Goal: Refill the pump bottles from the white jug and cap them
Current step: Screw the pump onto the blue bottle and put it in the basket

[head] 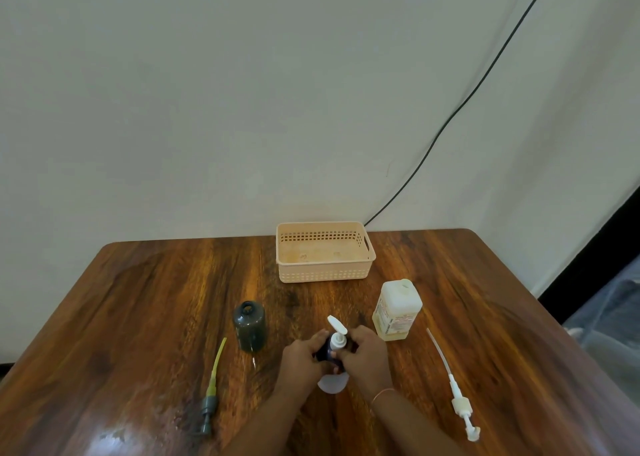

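My left hand (304, 355) wraps the dark pump bottle (327, 351) near the front middle of the table (138, 300), while my right hand (363, 351) closes its fingers around the white pump cap (337, 338) on the neck. The white jug (396, 310) stands just right of my hands. An open grey bottle (250, 327) stands to the left, its grey pump (211, 393) lying in front. A loose white pump (457, 396) lies right. A peach basket (323, 251) sits behind.
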